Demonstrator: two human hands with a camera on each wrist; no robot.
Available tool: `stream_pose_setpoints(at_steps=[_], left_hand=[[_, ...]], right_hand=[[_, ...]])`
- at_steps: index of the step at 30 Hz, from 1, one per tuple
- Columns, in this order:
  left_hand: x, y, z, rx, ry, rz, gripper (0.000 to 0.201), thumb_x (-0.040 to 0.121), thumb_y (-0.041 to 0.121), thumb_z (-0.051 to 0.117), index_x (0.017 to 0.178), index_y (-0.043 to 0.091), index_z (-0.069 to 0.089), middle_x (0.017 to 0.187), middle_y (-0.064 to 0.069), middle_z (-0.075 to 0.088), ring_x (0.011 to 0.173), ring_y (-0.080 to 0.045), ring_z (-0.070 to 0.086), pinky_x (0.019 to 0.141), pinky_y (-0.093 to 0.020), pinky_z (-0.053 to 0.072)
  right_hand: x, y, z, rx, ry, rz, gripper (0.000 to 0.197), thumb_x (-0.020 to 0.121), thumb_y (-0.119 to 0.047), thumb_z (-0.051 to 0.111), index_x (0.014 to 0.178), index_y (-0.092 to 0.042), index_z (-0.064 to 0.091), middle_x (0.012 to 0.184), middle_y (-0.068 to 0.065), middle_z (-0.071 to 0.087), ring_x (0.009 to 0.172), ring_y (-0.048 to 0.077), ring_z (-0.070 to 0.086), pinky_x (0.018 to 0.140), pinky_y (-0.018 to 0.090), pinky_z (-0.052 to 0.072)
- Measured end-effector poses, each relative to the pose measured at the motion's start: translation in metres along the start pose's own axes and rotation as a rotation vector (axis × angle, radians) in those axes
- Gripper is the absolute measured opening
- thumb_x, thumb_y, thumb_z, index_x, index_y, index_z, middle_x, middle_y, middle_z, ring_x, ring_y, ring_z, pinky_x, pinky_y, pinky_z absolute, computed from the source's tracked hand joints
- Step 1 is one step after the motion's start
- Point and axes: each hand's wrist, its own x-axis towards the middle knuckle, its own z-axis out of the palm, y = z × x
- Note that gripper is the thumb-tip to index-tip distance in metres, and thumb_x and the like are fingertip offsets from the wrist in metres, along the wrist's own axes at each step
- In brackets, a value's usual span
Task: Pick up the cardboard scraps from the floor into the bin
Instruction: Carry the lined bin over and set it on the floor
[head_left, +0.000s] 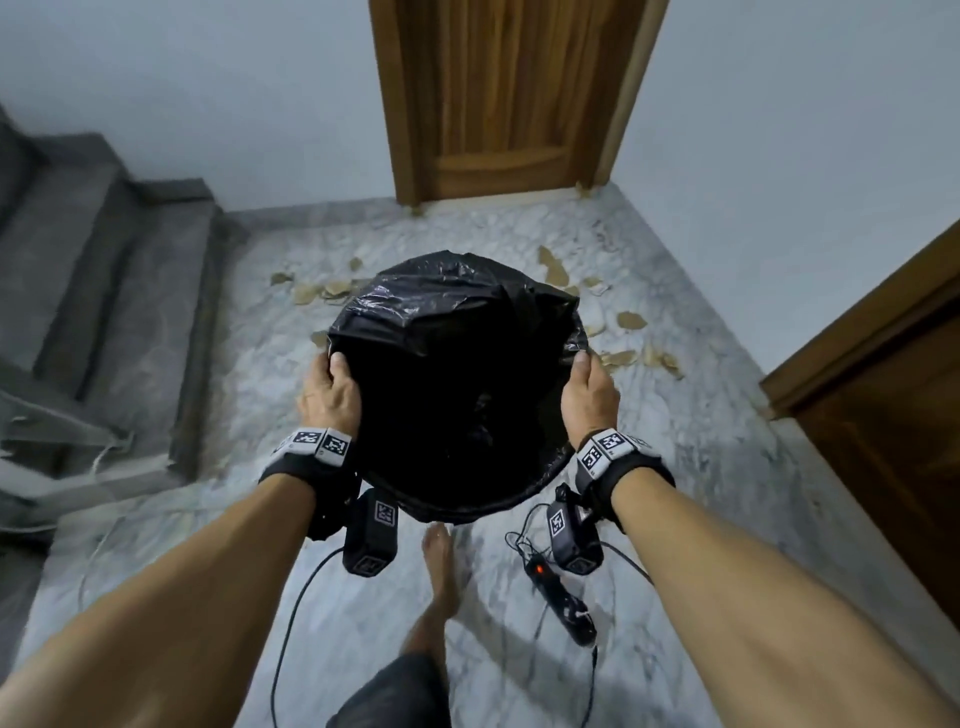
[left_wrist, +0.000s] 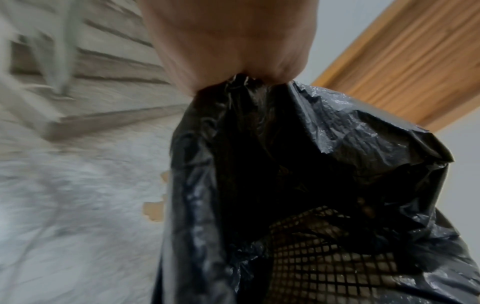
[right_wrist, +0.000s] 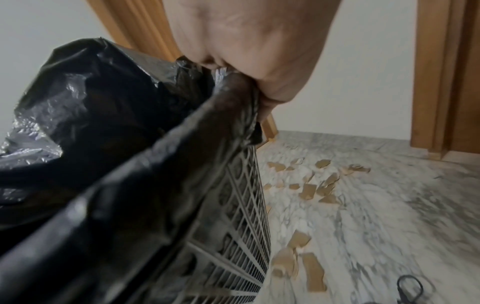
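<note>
A mesh bin (head_left: 457, 364) lined with a black plastic bag hangs above the marble floor, held between both hands. My left hand (head_left: 332, 384) grips the left rim with the thumb inside the bag (left_wrist: 298, 154). My right hand (head_left: 589, 387) grips the right rim (right_wrist: 228, 92) the same way. The bin's mesh wall (right_wrist: 246, 226) shows below the liner. Brown cardboard scraps (head_left: 556, 270) lie scattered on the floor beyond the bin, at left (head_left: 322, 293) and at right (head_left: 631, 319). More scraps (right_wrist: 309, 189) show in the right wrist view.
Grey stone steps (head_left: 104, 291) rise at the left. A wooden door (head_left: 511, 98) stands ahead and another door frame (head_left: 883, 353) at the right. A black power strip (head_left: 561, 597) with cables lies on the floor by my bare foot (head_left: 441, 571).
</note>
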Motion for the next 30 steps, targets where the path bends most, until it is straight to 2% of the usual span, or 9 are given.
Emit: stream_pose_setpoints(at_steps=[3, 5, 7, 10, 12, 17, 20, 26, 30], left_hand=[[0.064, 0.033, 0.055, 0.004, -0.112, 0.054, 0.038, 0.101, 0.03, 0.032, 0.126, 0.008, 0.051, 0.129, -0.025, 0.055, 0.12, -0.042, 0.049, 0.096, -0.041, 0.038], [0.099, 0.055, 0.088, 0.02, -0.184, 0.063, 0.041, 0.101, 0.033, 0.032, 0.133, 0.013, 0.048, 0.135, -0.021, 0.053, 0.126, -0.041, 0.046, 0.103, -0.042, 0.036], [0.126, 0.076, 0.119, 0.036, -0.249, 0.064, 0.043, 0.101, 0.034, 0.032, 0.138, 0.017, 0.045, 0.142, -0.018, 0.049, 0.131, -0.039, 0.044, 0.107, -0.041, 0.034], [0.148, 0.105, 0.162, 0.052, -0.326, 0.094, 0.041, 0.102, 0.031, 0.033, 0.134, 0.01, 0.047, 0.138, -0.022, 0.052, 0.127, -0.038, 0.047, 0.103, -0.039, 0.037], [0.158, 0.124, 0.189, 0.035, -0.374, 0.124, 0.041, 0.102, 0.03, 0.034, 0.133, 0.007, 0.048, 0.136, -0.023, 0.053, 0.126, -0.038, 0.049, 0.101, -0.039, 0.038], [0.175, 0.15, 0.248, 0.055, -0.444, 0.124, 0.044, 0.101, 0.034, 0.034, 0.14, 0.015, 0.043, 0.137, -0.02, 0.053, 0.125, -0.038, 0.05, 0.099, -0.037, 0.039], [0.185, 0.158, 0.286, 0.069, -0.459, 0.108, 0.044, 0.1, 0.038, 0.034, 0.136, 0.015, 0.045, 0.132, -0.021, 0.056, 0.121, -0.04, 0.053, 0.097, -0.04, 0.041], [0.201, 0.145, 0.386, 0.076, -0.452, 0.085, 0.042, 0.1, 0.037, 0.035, 0.135, 0.017, 0.047, 0.129, -0.025, 0.057, 0.119, -0.041, 0.054, 0.099, -0.045, 0.043], [0.202, 0.106, 0.47, 0.094, -0.401, -0.016, 0.044, 0.101, 0.035, 0.035, 0.139, 0.015, 0.045, 0.139, -0.017, 0.053, 0.127, -0.036, 0.049, 0.101, -0.038, 0.038]], right_hand=[[0.066, 0.0, 0.013, -0.021, 0.094, 0.058, 0.041, 0.104, -0.03, 0.031, 0.123, -0.005, 0.057, 0.124, 0.02, 0.062, 0.115, 0.037, 0.054, 0.093, 0.033, 0.039], [0.106, -0.003, 0.017, -0.036, 0.133, 0.103, 0.042, 0.104, -0.032, 0.031, 0.125, -0.006, 0.056, 0.125, 0.02, 0.062, 0.116, 0.038, 0.054, 0.096, 0.036, 0.04], [0.139, -0.005, 0.016, -0.05, 0.167, 0.145, 0.04, 0.104, -0.031, 0.031, 0.124, -0.007, 0.057, 0.123, 0.02, 0.063, 0.113, 0.038, 0.055, 0.092, 0.035, 0.039], [0.174, -0.006, 0.003, -0.078, 0.209, 0.209, 0.039, 0.104, -0.029, 0.031, 0.124, -0.008, 0.056, 0.123, 0.021, 0.062, 0.112, 0.038, 0.054, 0.082, 0.031, 0.034], [0.2, -0.005, -0.007, -0.07, 0.245, 0.222, 0.04, 0.104, -0.03, 0.031, 0.126, -0.008, 0.055, 0.127, 0.019, 0.06, 0.116, 0.036, 0.054, 0.088, 0.032, 0.037], [0.257, 0.01, -0.025, -0.095, 0.303, 0.266, 0.038, 0.103, -0.032, 0.033, 0.113, -0.006, 0.059, 0.113, 0.018, 0.063, 0.105, 0.033, 0.057, 0.081, 0.031, 0.037], [0.293, 0.029, -0.033, -0.109, 0.312, 0.259, 0.038, 0.103, -0.032, 0.033, 0.12, -0.01, 0.059, 0.119, 0.017, 0.063, 0.111, 0.035, 0.056, 0.096, 0.037, 0.04], [0.377, 0.094, -0.039, -0.133, 0.247, 0.261, 0.037, 0.103, -0.028, 0.033, 0.116, -0.006, 0.06, 0.114, 0.017, 0.063, 0.105, 0.032, 0.057, 0.088, 0.03, 0.038], [0.45, 0.173, -0.032, -0.181, 0.115, 0.274, 0.036, 0.103, -0.028, 0.034, 0.115, -0.006, 0.06, 0.108, 0.014, 0.063, 0.101, 0.029, 0.057, 0.087, 0.032, 0.039]])
